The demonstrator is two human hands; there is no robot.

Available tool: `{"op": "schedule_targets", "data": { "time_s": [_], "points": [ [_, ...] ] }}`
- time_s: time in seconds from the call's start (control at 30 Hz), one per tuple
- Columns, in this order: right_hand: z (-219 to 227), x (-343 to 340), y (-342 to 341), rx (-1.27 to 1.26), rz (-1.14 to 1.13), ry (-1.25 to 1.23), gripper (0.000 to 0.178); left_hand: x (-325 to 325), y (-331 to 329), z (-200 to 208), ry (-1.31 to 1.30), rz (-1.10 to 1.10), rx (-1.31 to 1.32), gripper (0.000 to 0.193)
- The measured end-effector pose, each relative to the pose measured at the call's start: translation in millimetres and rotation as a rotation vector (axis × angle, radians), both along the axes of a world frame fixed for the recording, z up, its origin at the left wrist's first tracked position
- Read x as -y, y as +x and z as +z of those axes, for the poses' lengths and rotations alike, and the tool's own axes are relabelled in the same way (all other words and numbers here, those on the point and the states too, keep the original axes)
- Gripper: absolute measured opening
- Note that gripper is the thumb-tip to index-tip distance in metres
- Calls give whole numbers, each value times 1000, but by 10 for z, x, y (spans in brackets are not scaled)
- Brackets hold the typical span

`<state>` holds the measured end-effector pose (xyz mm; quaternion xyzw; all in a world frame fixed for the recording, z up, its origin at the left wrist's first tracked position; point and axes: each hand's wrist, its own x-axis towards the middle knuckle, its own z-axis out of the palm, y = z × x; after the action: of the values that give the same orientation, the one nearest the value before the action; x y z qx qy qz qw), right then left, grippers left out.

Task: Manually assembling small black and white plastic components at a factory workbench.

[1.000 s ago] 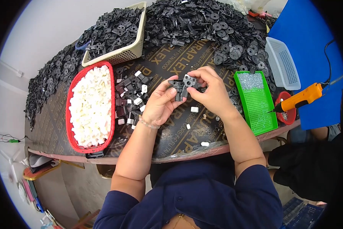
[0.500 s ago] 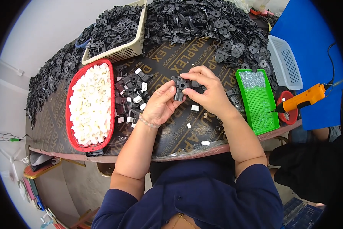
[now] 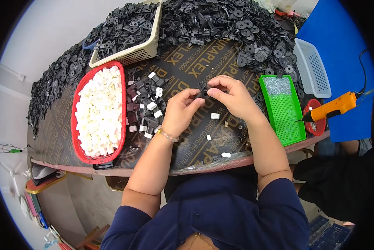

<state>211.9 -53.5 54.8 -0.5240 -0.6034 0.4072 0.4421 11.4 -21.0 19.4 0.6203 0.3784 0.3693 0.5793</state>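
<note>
Above the middle of the table, my left hand and my right hand pinch a small black plastic part between thumbs and fingers. Fingers cover much of it, so its full shape is hidden. Beside my left hand lies a loose heap of black plastic pieces, several with white blocks fitted on. A white block lies below my hands, with two more nearer the table's edge. Left of the heap is a red basket full of white blocks.
A cream basket of black parts stands at the far left, with heaps of black discs behind. On the right are a green tray with small metal pieces, an orange electric screwdriver, a red bowl and a pale basket.
The black part has turned and shows less of its face. My left hand has rolled over, its back now more upward, and both hands have shifted slightly right.
</note>
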Motion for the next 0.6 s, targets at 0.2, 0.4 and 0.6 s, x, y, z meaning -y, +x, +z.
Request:
{"op": "schedule_targets", "data": {
  "time_s": [0.2,0.4,0.6],
  "points": [
    [18,14,-36,-38,15,-18,19,20,-60,84,-27,-51,28,21],
    [84,69,-50,188,76,-68,34,-109,-71,85,-483,46,492,12],
    [-168,122,-114,776,363,-6,34,-241,-166,-100,-540,13,699,17]
  ]
}}
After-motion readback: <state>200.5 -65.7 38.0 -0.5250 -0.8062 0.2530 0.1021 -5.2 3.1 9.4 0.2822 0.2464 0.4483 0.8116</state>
